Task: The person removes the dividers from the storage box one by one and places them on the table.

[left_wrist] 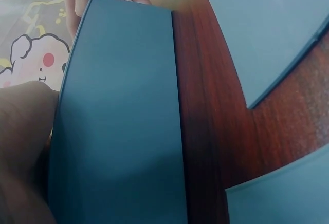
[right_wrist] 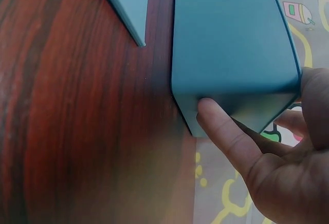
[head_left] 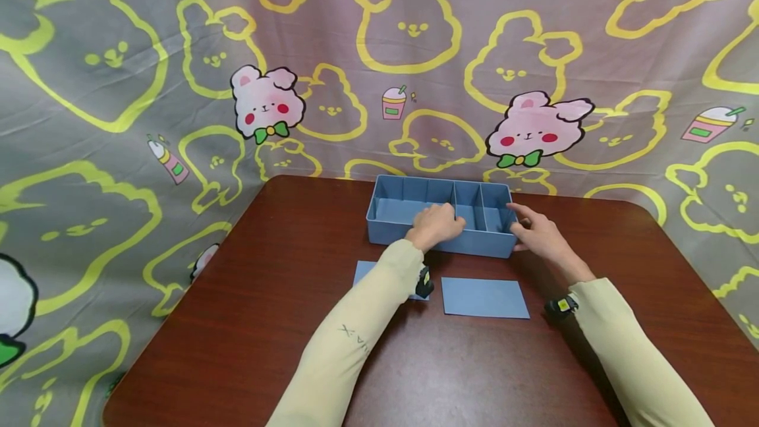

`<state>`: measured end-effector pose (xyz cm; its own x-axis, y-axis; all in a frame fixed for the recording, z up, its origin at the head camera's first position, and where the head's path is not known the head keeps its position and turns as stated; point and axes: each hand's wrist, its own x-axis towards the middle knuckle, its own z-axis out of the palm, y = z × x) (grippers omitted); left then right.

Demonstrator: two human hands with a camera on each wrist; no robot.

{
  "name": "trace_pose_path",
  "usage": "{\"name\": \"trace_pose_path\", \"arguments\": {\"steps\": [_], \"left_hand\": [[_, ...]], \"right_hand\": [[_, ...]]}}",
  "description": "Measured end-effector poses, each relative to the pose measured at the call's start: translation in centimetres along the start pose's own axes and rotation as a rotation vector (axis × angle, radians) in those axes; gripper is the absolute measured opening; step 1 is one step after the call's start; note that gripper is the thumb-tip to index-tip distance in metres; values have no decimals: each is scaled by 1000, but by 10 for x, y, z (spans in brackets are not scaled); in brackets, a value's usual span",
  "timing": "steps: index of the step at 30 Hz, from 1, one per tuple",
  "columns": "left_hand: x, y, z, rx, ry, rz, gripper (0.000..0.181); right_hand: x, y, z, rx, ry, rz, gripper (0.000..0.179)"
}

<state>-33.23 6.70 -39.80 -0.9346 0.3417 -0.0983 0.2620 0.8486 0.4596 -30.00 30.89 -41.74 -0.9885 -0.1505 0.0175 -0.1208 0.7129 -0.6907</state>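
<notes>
A blue-grey divided box point(head_left: 391, 232) stands on the brown table, with upright dividers point(head_left: 483, 206) splitting its right part. My left hand point(head_left: 435, 224) reaches over its front wall. Its curled fingers and thumb straddle the left divider point(head_left: 454, 191) and seem to pinch it; the fingertips are hidden inside. At the box's right end is my right hand point(head_left: 541, 237), fingers spread. Its straight thumb point(right_wrist: 226, 131) touches the outside of the end wall point(right_wrist: 247, 106), while another finger reaches the rim.
Two flat blue panels lie in front of the box. My left forearm partly covers the left panel point(head_left: 364, 272); the right panel point(head_left: 486, 297) shows whole. A patterned curtain point(head_left: 332, 38) hangs behind the dark brown table point(head_left: 237, 321).
</notes>
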Motion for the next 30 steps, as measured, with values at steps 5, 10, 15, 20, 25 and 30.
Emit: {"name": "trace_pose_path", "arguments": {"steps": [5, 10, 15, 20, 25, 30], "left_hand": [[-2, 1, 2, 43, 69, 25, 51], [-6, 4, 2, 67, 133, 27, 50], [-7, 9, 2, 111, 185, 24, 49], [-4, 15, 1, 187, 234, 29, 48], [-4, 20, -5, 205, 251, 19, 49], [-5, 24, -14, 198, 266, 35, 49]], "right_hand": [[-1, 0, 0, 6, 1, 4, 57], [-2, -1, 1, 12, 0, 3, 57], [-1, 0, 1, 15, 2, 1, 57], [2, 4, 1, 8, 0, 9, 57], [5, 6, 0, 4, -2, 9, 57], [7, 7, -2, 6, -7, -3, 57]]}}
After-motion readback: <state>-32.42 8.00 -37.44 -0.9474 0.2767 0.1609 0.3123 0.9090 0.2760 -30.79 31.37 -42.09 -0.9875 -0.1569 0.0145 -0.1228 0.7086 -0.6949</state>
